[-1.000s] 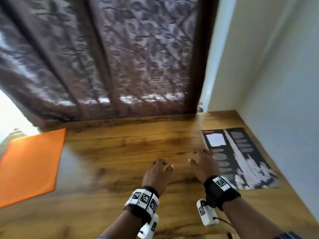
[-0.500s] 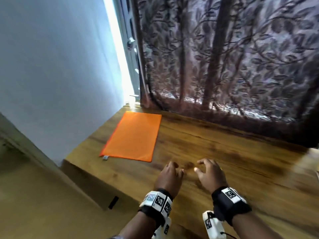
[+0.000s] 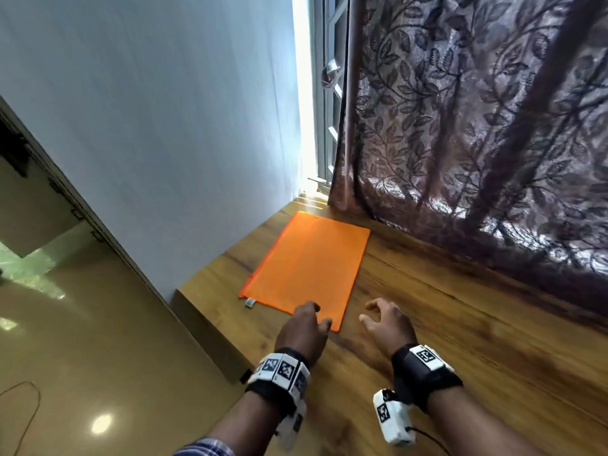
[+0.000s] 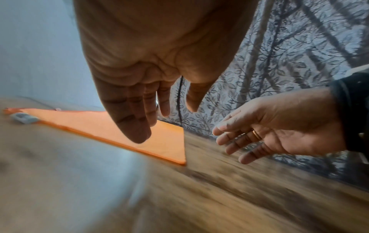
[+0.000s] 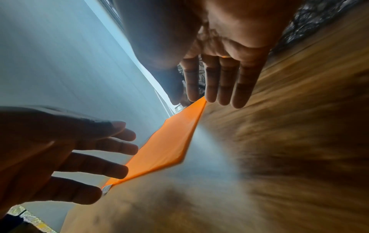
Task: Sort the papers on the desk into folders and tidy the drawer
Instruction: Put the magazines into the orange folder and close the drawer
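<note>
While the surface (image 3: 444,330) shows no papers or drawer, sorting looks barely begun. An orange folder (image 3: 309,264) lies flat, centre frame. Left hand (image 3: 302,330) hovers over its near corner, right hand (image 3: 388,324) beside; fingers apart, empty.

left hand (image 3: 304,330): palm down, fingers straight and loose, holding nothing | right hand (image 3: 388,325): palm down, fingers spread, slightly bent, holding nothing | both forearms reach forward, side by side
</note>
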Action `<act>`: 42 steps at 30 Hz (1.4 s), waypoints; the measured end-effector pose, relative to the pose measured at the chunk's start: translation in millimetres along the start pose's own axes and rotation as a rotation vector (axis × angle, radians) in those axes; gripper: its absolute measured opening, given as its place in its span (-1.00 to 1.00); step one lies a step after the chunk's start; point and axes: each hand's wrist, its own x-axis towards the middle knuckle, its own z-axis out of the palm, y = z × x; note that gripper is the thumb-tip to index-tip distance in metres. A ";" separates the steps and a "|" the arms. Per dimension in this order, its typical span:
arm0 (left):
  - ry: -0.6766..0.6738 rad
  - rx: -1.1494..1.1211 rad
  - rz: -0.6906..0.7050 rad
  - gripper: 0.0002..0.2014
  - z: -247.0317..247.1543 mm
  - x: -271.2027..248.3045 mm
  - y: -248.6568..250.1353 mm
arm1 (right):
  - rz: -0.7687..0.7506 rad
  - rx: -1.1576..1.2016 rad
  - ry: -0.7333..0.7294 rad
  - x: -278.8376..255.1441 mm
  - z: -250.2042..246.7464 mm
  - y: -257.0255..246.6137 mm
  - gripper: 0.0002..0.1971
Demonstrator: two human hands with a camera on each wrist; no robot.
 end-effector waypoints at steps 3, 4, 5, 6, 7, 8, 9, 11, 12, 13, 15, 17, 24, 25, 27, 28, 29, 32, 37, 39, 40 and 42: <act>0.060 0.012 -0.033 -0.58 -20.6 27.9 -17.5 | 0.028 0.019 -0.023 20.6 9.2 -11.6 -0.71; 0.083 0.024 -0.048 -0.58 -28.6 39.2 -24.3 | 0.061 0.034 -0.021 27.1 12.5 -14.7 -0.71; 0.104 0.050 -0.063 -0.58 -35.4 50.8 -31.9 | 0.093 0.044 -0.016 32.0 15.3 -17.3 -0.70; 0.115 0.087 -0.076 -0.56 -42.7 63.9 -40.1 | 0.124 0.051 -0.011 37.2 19.5 -20.8 -0.69; 0.112 0.131 -0.093 -0.53 -49.0 75.5 -47.8 | 0.151 0.047 -0.008 41.8 23.8 -23.7 -0.68; 0.092 0.176 -0.112 -0.49 -54.9 87.7 -55.0 | 0.182 0.041 -0.002 47.1 28.5 -27.2 -0.66; 0.065 0.219 -0.133 -0.45 -59.0 98.0 -61.3 | 0.212 0.027 0.006 51.4 32.0 -30.7 -0.64; 0.006 0.288 -0.176 -0.38 -64.0 112.2 -71.5 | 0.265 0.006 0.029 58.4 37.6 -37.8 -0.65; -0.009 0.311 -0.187 -0.36 -65.2 117.9 -76.4 | 0.289 0.004 0.046 62.9 40.4 -41.5 -0.65; -0.018 0.325 -0.194 -0.36 -65.0 123.2 -80.8 | 0.312 0.008 0.063 67.0 42.3 -45.3 -0.64; -0.022 0.353 -0.197 -0.36 -64.3 129.6 -85.2 | 0.352 0.031 0.088 73.9 46.1 -51.2 -0.61; -0.033 0.385 -0.188 -0.36 -64.8 133.3 -85.9 | 0.387 0.054 0.096 80.7 52.1 -55.4 -0.60; -0.062 0.292 -0.167 -0.33 -73.0 152.3 -92.4 | 0.506 0.163 0.095 101.6 65.7 -52.7 -0.60; -0.057 0.267 -0.158 -0.35 -74.4 155.9 -95.0 | 0.515 0.183 0.086 101.6 65.5 -51.8 -0.69; -0.061 0.235 -0.129 -0.46 -75.9 162.0 -100.3 | 0.506 0.220 0.082 99.2 65.7 -48.9 -0.85; -0.069 0.228 -0.108 -0.52 -76.1 164.1 -101.7 | 0.498 0.235 0.101 97.3 65.6 -45.9 -0.85; -0.078 0.220 -0.088 -0.58 -76.0 165.0 -101.8 | 0.496 0.257 0.120 94.3 64.8 -44.0 -0.86; -0.099 0.137 -0.035 -0.66 -74.7 163.7 -96.6 | 0.485 0.327 0.164 80.9 59.1 -39.0 -0.87; -0.132 -0.033 0.078 -0.79 -62.3 154.7 -70.3 | 0.553 0.411 0.261 46.0 41.4 -12.5 -0.85; -0.151 -0.088 0.133 -0.83 -51.0 149.2 -55.1 | 0.604 0.452 0.315 26.8 33.7 0.9 -0.86; -0.165 -0.120 0.156 -0.84 -44.9 146.1 -48.0 | 0.621 0.463 0.332 17.5 30.8 5.0 -0.86; -0.212 -0.166 0.229 -0.84 -28.2 137.9 -27.4 | 0.658 0.471 0.377 -4.7 24.2 16.5 -0.86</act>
